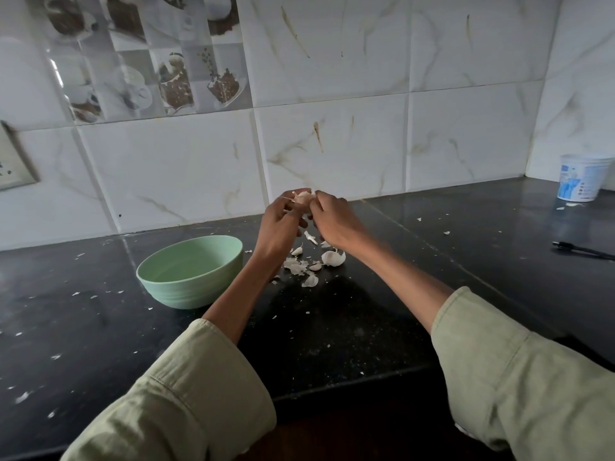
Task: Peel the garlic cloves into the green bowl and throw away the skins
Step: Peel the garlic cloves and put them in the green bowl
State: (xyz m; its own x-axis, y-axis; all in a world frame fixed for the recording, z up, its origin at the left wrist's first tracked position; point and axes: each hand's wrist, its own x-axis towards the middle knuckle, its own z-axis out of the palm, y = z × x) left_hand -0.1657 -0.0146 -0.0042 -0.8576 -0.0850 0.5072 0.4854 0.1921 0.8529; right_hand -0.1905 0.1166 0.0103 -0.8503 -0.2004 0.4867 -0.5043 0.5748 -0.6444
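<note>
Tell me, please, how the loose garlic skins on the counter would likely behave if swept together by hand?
The garlic skins look thin and papery, so probably very light and floppy. They lie in curled flakes scattered over the black counter, so some would likely crumble or flutter off. The tiniest specks may cling and resist pinching.

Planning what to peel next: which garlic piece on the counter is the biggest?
The garlic chunk under the right wrist, at the pile's right edge; the other pieces are clearly smaller.

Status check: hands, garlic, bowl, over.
Left hand and right hand both pinching one garlic piece above the counter. Green bowl looks empty. Skins and cloves loose beside it; nothing blocking.
</note>
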